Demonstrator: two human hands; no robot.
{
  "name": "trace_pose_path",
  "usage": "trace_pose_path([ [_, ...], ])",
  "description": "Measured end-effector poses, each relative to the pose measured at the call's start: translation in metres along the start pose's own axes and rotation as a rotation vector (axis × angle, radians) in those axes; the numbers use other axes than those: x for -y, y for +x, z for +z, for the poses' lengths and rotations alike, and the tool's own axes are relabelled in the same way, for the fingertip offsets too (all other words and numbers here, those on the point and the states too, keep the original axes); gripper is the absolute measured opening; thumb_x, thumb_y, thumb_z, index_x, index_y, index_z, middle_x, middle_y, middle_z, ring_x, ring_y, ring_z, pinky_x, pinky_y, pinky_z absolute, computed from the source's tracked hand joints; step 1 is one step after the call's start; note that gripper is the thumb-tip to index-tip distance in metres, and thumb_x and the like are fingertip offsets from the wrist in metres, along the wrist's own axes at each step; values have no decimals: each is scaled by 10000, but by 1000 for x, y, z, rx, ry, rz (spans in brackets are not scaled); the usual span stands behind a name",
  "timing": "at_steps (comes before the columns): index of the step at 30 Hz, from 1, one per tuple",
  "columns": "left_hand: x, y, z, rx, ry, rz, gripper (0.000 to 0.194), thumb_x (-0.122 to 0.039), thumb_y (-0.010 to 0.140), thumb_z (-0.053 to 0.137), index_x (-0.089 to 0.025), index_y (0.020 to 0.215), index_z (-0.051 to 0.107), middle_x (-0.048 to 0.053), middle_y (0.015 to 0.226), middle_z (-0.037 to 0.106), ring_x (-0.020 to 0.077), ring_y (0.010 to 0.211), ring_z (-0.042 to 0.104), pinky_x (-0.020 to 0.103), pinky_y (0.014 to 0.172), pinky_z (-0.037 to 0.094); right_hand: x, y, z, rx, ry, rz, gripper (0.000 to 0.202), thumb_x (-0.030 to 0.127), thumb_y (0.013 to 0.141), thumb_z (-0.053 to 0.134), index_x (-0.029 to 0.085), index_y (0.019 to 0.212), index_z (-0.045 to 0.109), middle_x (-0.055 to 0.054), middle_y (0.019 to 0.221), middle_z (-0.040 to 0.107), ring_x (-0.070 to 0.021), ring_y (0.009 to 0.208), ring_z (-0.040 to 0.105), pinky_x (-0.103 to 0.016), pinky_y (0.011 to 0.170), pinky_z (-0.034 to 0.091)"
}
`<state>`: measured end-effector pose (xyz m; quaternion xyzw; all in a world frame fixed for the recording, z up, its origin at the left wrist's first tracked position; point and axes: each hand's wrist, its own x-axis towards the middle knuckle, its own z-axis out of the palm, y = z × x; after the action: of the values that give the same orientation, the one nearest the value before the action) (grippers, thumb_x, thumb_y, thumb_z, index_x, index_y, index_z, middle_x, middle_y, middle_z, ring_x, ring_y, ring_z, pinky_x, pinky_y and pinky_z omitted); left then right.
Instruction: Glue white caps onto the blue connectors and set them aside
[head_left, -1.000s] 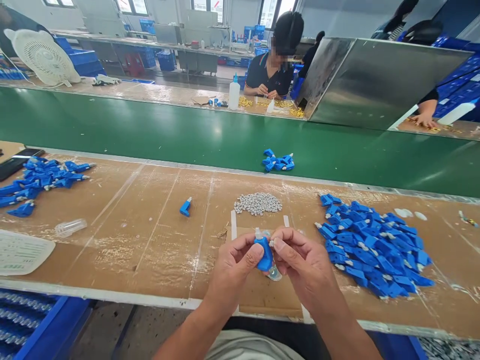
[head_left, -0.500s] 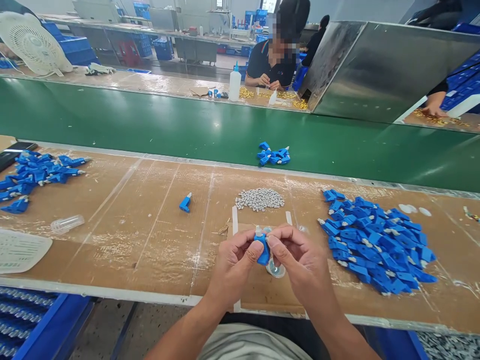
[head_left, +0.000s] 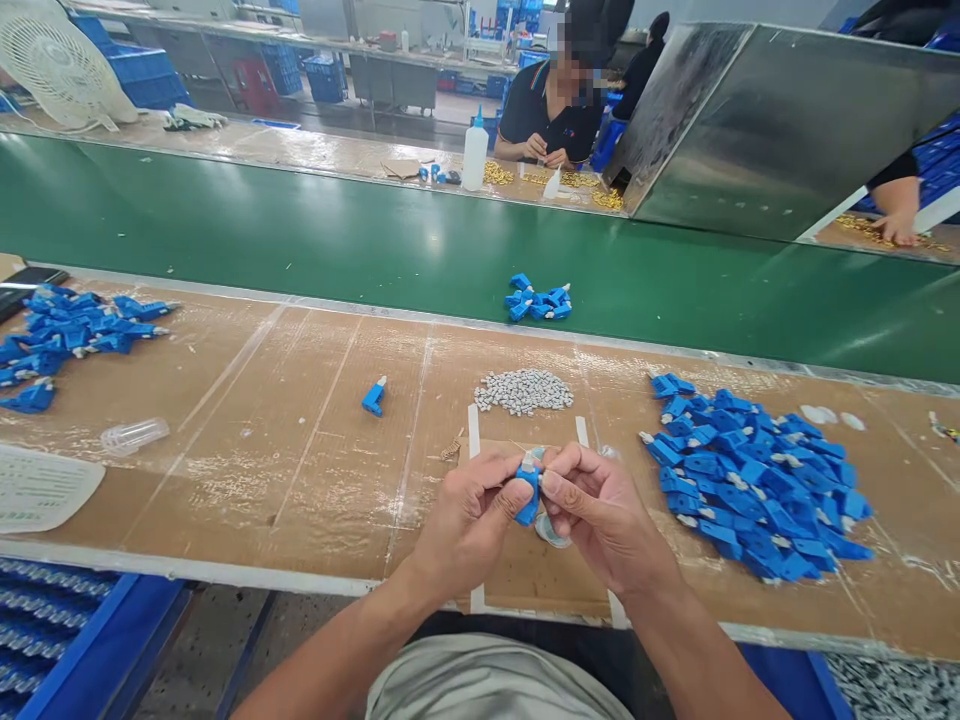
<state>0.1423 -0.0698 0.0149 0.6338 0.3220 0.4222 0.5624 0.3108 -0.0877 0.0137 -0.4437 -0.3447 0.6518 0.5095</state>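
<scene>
A small blue piece with a whitish tip (head_left: 529, 492) is pinched in my left hand (head_left: 476, 510), above the brown work surface. My right hand (head_left: 600, 505) has its thumb and forefinger closed at the right side of that piece; whatever they pinch is too small to make out. Just beyond the hands is a heap of small grey parts (head_left: 523, 391). One similar blue piece (head_left: 373, 397) lies alone to the left. Beneath my right hand a round clear dish (head_left: 553, 532) is partly hidden.
A large pile of blue pieces (head_left: 750, 480) covers the right, a smaller one (head_left: 75, 330) the far left. Several more sit on the green belt (head_left: 337, 260). A clear cup (head_left: 135, 436) lies left. Across the belt are a bottle (head_left: 475, 155) and a person (head_left: 551, 115).
Both hands appear slightly further right with the blue piece still between them. The camera view has shifted a little, and the blue pieces on the belt sit slightly further left.
</scene>
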Motion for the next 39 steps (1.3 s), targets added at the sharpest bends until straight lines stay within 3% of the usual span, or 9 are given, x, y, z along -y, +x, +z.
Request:
trace_pose_path([
  [7, -7, -9, -14, -22, 23, -57, 311, -392, 973, 549, -155, 923, 745, 73, 868, 650, 188, 813, 574, 285, 730, 456, -5, 1, 0, 0, -54, 76, 324, 417, 732, 864, 193, 707, 631, 32, 603, 518, -87, 500, 439, -165, 385, 373],
  [9, -8, -12, -43, -165, 40, -147, 341, -446, 926, 609, -153, 1030, 750, 86, 934, 691, 195, 800, 614, 278, 670, 481, 3, 2, -8, -38, -90, 74, 318, 437, 726, 863, 204, 743, 648, 24, 638, 520, -86, 499, 427, -172, 385, 365],
  [13, 4, -6, -136, -720, 478, -235, 475, -504, 855, 649, -132, 1141, 724, 103, 1009, 745, 225, 848, 669, 310, 739, 518, 28, 15, -34, -160, -176, -53, 347, 472, 680, 880, 213, 698, 650, 0, 669, 516, -96, 513, 427, -183, 386, 341],
  [17, 23, 4, -198, -641, 633, -321, 447, -526, 801, 653, -129, 964, 779, 101, 910, 781, 269, 847, 700, 343, 773, 535, 46, 44, -47, -129, -423, -126, 372, 529, 661, 863, 199, 696, 695, -26, 659, 539, -127, 541, 448, -239, 433, 392],
  [24, 11, 7, -185, -608, 758, -234, 440, -573, 869, 577, -190, 994, 755, 99, 1033, 755, 253, 823, 698, 345, 721, 537, 82, 161, -76, -227, -1097, -227, 358, 542, 835, 640, 184, 839, 657, -43, 734, 644, -180, 641, 575, -301, 587, 470],
  [27, 0, 47, -176, -412, 837, -149, 436, -562, 934, 496, -210, 1065, 717, 87, 1069, 723, 238, 902, 699, 342, 790, 545, 93, 228, -89, -260, -1208, -157, 410, 423, 752, 753, 140, 1036, 668, -135, 1036, 699, -230, 845, 653, -312, 689, 515],
  [30, 6, 119, -171, -100, 959, -180, 505, -565, 949, 462, -200, 1256, 628, 116, 1238, 647, 241, 1055, 679, 357, 939, 517, 88, 286, -88, -214, -1262, -37, 854, 355, 596, 893, 112, 1339, 549, -207, 1253, 622, -252, 880, 683, -323, 705, 544],
  [34, 40, 228, -177, 100, 1065, -320, 1120, -577, 565, 858, -195, 1510, 395, 218, 1507, 419, 384, 1209, 619, 455, 1009, 489, 71, 340, -78, -137, -1303, 67, 1265, 351, 509, 952, 128, 1551, 270, -296, 1434, 401, -266, 872, 694, -362, 681, 572],
  [39, 77, 334, -189, 361, 1139, -430, 1578, -505, 239, 953, -368, 1588, 145, 191, 1622, 219, 467, 1325, 507, 571, 1053, 434, 67, 381, -76, 40, -1300, 83, 1306, 345, 495, 975, 288, 1569, 233, -194, 1420, 344, -186, 825, 686, -335, 717, 580],
])
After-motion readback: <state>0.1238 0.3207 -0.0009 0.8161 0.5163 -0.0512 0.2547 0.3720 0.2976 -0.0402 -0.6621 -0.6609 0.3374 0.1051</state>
